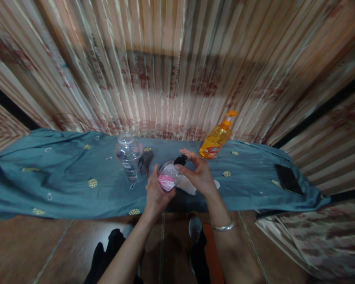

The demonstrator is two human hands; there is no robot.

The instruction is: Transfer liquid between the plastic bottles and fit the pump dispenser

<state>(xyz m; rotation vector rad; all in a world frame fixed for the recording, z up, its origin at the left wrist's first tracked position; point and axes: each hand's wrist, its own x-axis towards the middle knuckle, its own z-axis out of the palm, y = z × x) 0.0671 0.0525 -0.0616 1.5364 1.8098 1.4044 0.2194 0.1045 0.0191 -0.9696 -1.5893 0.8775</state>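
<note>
Grip: both hands on a small clear bottle

Left hand (160, 194) was closed around the lower body of the clear bottle (167, 178), fingers on its left side and underneath. Right hand (198, 173) pinched the black cap (180, 160) at the bottle's neck between thumb and fingers. The bottle thus lay between the two hands, tilted, its neck toward the right hand; a pink and white patch (166, 181) showed on its side. It was held over the front part of a table with a blue-green cloth (106, 197). A rolled white item (187, 185) lay just beside the bottle, partly behind the right hand. A large open-necked clear jar (131, 157) stood to the left. An orange pump bottle (215, 140) stood beyond the right hand. A dark flat object (288, 179) lay near the table's right end.
</note>
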